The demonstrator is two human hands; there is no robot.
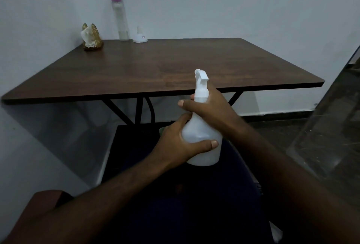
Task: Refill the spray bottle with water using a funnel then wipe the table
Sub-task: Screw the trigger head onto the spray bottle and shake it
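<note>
I hold a white spray bottle (201, 132) upright in front of the table's near edge, above my lap. My left hand (178, 142) wraps around its round body from the left. My right hand (209, 107) grips its neck just under the white trigger head (201, 80). At the back of the brown wooden table (155, 68), against the wall, a tall clear water bottle (120, 19) with a purple cap stands beside a small white funnel (139, 36) resting mouth down.
A gold napkin holder (91, 37) with white tissue sits at the table's back left corner. A clear plastic object (327, 136) leans at the right. A brown chair arm (42, 203) shows at the lower left. Walls close off the back and left.
</note>
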